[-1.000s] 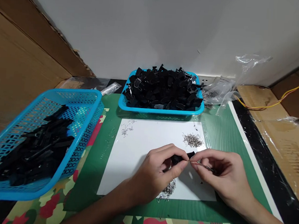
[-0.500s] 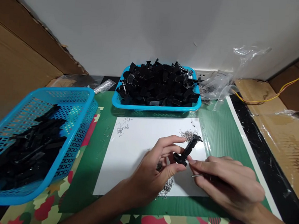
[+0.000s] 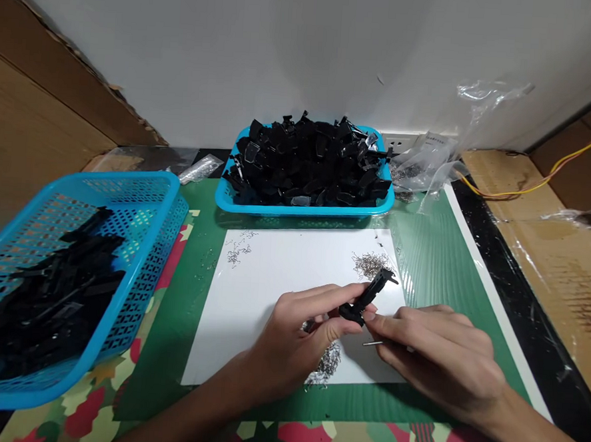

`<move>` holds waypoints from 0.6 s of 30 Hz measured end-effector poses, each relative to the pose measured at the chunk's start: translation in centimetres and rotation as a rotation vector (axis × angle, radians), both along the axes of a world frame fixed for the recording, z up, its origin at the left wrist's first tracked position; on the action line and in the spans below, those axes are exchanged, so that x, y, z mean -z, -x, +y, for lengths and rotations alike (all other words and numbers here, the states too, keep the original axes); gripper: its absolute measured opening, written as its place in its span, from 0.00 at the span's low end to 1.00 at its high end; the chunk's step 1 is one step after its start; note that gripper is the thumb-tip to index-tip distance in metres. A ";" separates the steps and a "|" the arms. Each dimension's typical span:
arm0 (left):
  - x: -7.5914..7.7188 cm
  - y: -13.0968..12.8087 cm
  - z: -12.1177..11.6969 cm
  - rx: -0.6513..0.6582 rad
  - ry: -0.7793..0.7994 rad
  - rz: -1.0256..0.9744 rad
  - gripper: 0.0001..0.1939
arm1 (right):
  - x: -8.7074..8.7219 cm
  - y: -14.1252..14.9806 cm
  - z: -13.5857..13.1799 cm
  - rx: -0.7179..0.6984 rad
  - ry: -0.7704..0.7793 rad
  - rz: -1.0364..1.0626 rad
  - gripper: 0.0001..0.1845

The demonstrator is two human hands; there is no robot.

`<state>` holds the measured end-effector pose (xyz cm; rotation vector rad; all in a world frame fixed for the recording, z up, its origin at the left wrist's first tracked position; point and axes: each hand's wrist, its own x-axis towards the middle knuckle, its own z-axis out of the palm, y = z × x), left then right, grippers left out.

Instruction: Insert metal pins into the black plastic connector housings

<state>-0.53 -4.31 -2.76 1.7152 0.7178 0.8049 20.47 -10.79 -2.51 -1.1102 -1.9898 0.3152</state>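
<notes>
One green mat [image 3: 174, 313] lies beneath both hands, as I read it from my remote station. Two blue baskets, next in size: I log the left basket [image 3: 161, 226] well to the left of the left hand, part-filled with long black pieces, and the far basket [image 3: 303, 211] beyond both hands, heaped above its rim with black pieces. White sheet [image 3: 283, 253]: flat on the mat, under and ahead of the hands. Right hand [image 3: 442, 357]: fingers curled round a slim tool. Left hand [image 3: 301, 335]: thumb and fingers pinching the lower end of a black part [image 3: 368, 295]. I note the part tilted, its upper end leaning away to the right, its base just at the right fingertips; whether these touch it, I cannot tell. Clear plastic bag [image 3: 422, 165]: beyond the right hand, right of the far basket. Small wire pieces, three groups: near pile [image 3: 327, 364] partly behind the left hand, right pile [image 3: 370, 264] just beyond the part, loose scatter [image 3: 234, 252] ahead and left of the left hand. Metal rod [image 3: 372, 344], the tool's visible tip: protrudes leftward from the right fingers, below the part.
</notes>
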 end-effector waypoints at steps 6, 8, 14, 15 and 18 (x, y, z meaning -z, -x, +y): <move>0.1 0.2 0.0 0.036 0.075 -0.015 0.24 | -0.2 -0.7 0.7 -0.093 0.082 0.101 0.09; 0.1 0.1 0.0 0.054 0.101 0.004 0.25 | -0.4 -0.8 0.8 -0.100 0.126 0.125 0.09; -0.5 0.0 0.2 0.085 0.164 0.035 0.21 | -1.0 -0.6 0.9 -0.085 0.228 0.261 0.07; -0.5 0.0 0.2 0.100 0.181 0.041 0.20 | -1.0 -0.5 0.9 -0.085 0.239 0.278 0.08; -0.5 0.2 0.1 0.157 0.258 0.032 0.17 | -1.1 -0.6 0.9 -0.095 0.251 0.304 0.09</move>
